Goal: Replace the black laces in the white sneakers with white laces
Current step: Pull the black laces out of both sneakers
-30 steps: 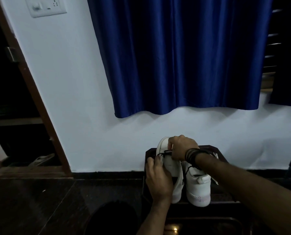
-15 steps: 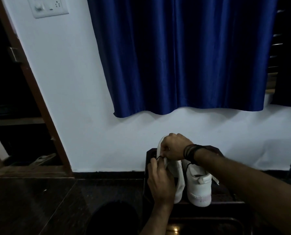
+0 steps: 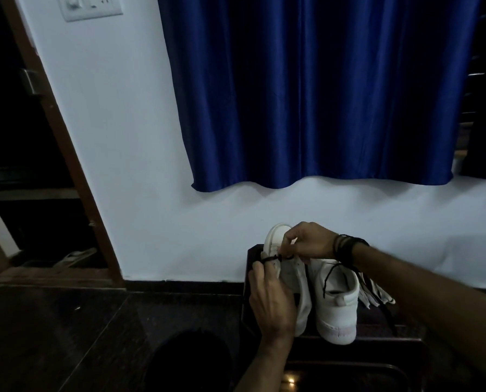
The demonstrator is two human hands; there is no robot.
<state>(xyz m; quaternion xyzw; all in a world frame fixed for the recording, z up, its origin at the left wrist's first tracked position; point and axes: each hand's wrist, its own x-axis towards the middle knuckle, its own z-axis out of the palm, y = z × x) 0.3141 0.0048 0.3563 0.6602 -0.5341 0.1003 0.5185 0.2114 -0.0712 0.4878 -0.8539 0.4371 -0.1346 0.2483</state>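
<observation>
On the dark counter [image 3: 377, 326] by the wall, the left white sneaker [image 3: 290, 281] is steadied while its black lace [image 3: 273, 258] is pinched by both hands, left [image 3: 270, 304] and right [image 3: 307, 241]. Best pulled eyelet by eyelet, not yanked.

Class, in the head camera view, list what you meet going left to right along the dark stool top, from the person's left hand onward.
left hand → left sneaker → right sneaker → white laces, all on the stool.
</observation>
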